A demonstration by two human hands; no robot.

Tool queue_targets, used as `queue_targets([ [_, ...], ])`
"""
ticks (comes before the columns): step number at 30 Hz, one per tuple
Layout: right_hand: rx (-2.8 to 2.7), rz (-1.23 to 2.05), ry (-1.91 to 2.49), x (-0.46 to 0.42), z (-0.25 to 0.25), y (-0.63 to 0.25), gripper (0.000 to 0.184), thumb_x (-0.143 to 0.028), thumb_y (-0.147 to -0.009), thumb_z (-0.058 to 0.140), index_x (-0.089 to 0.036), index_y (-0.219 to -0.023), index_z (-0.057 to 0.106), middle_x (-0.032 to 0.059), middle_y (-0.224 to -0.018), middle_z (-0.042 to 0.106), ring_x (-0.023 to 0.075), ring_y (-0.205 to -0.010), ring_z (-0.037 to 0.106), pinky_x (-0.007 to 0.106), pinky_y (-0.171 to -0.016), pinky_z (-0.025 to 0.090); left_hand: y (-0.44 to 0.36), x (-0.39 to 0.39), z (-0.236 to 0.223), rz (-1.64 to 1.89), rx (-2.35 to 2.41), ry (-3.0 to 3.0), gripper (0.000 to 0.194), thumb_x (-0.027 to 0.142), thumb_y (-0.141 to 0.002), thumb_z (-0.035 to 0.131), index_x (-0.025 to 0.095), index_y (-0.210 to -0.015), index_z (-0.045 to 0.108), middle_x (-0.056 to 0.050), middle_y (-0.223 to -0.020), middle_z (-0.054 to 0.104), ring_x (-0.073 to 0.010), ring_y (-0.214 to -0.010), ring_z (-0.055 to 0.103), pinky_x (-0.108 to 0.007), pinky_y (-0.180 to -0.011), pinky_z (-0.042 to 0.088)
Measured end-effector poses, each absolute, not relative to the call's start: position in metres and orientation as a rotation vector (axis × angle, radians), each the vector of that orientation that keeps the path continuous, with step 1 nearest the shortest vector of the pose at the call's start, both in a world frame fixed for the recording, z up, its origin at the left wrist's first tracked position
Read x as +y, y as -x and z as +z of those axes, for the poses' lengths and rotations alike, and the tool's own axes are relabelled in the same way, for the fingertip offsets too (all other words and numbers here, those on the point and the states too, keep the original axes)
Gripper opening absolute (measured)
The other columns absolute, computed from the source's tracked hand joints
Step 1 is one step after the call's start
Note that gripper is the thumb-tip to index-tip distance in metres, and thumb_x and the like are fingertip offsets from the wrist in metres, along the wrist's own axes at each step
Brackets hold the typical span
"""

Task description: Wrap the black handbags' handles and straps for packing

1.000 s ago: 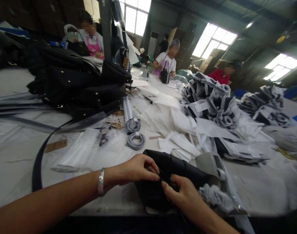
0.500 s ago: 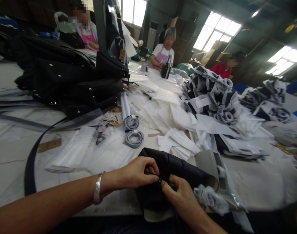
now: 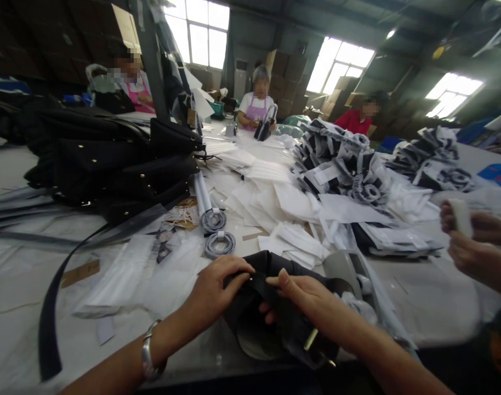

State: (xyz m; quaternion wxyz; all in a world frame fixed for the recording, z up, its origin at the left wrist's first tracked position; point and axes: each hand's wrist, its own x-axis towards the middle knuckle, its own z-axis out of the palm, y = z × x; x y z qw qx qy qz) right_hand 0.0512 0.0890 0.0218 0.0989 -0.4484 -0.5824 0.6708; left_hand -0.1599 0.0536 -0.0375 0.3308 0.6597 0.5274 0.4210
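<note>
A black bag [image 3: 271,260] lies at the near edge of the table, partly covered by my hands. My left hand [image 3: 211,288], with a silver bracelet on its wrist, pinches the bag's edge between thumb and fingers, beside a small gold stud. Opposite it, my right hand [image 3: 303,293] grips another part of the same black material between thumb and fingertips. Below the right hand, gold-coloured metal hardware [image 3: 311,339] shows on the dark material. A pale grey rolled piece [image 3: 341,266] sits against the bag's right side.
Stacked black bags [image 3: 106,159] stand at left, with a black strap [image 3: 49,318] trailing forward. Coiled grey cords [image 3: 220,244] and white sheets [image 3: 291,241] lie ahead. Wrapped pieces [image 3: 336,159] pile up at right. A co-worker's hands [image 3: 468,247] hold a whitish strip; other people are behind the table.
My hands have moved slightly apart, the right one rising with the bag's edge. Gold hardware has come into view. The camera has turned a little right, showing more of the co-worker's hands.
</note>
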Motion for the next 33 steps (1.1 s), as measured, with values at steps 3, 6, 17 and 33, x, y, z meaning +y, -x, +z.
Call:
queue_targets([
  [3, -1.856, 1.873, 1.21, 0.094, 0.059, -0.069, 0.067, -0.07, -0.091, 0.035, -0.02, -0.124, 0.065, 0.0081, -0.1, 0.076, 0.0221, -0.087, 0.072, 0.032, -0.078, 0.053, 0.164, 0.051, -0.016, 1.145, 1.386, -1.832, 0.021, 0.026, -0.095, 0.053, 0.026, -0.108, 0.069, -0.003, -0.115, 0.069, -0.0203, -0.112, 0.058, -0.031, -0.1, 0.04],
  [6, -2.199, 1.485, 1.155, 0.091, 0.082, -0.094, 0.053, -0.059, -0.096, 0.037, -0.024, -0.121, 0.068, 0.0057, -0.102, 0.076, 0.0228, -0.094, 0.07, 0.034, -0.088, 0.05, 0.159, 0.044, 0.008, 1.047, 1.215, -1.961, 0.03, 0.033, -0.098, 0.049, 0.029, -0.124, 0.062, -0.002, -0.125, 0.066, -0.0203, -0.117, 0.056, -0.03, -0.102, 0.038],
  [17, -2.939, 0.452, 1.133, 0.062, 0.054, -0.123, 0.052, -0.033, -0.068, 0.084, -0.021, -0.117, 0.07, 0.0128, -0.098, 0.073, 0.0336, -0.1, 0.063, 0.046, -0.095, 0.04, 0.122, 0.044, 0.077, 0.32, 0.923, -2.414, 0.037, 0.057, -0.08, 0.067, 0.024, -0.094, 0.076, -0.005, -0.088, 0.072, -0.0217, -0.085, 0.064, -0.027, -0.076, 0.044],
  [33, -1.742, 0.81, 1.2, 0.093, 0.055, -0.185, 0.045, -0.053, -0.085, 0.059, -0.021, -0.116, 0.068, 0.0085, -0.109, 0.073, 0.0301, -0.102, 0.065, 0.038, -0.089, 0.049, 0.159, 0.036, 0.092, 0.4, 1.0, -2.17, 0.035, 0.038, -0.083, 0.071, 0.022, -0.113, 0.066, -0.008, -0.121, 0.066, -0.0223, -0.111, 0.06, -0.031, -0.096, 0.044],
])
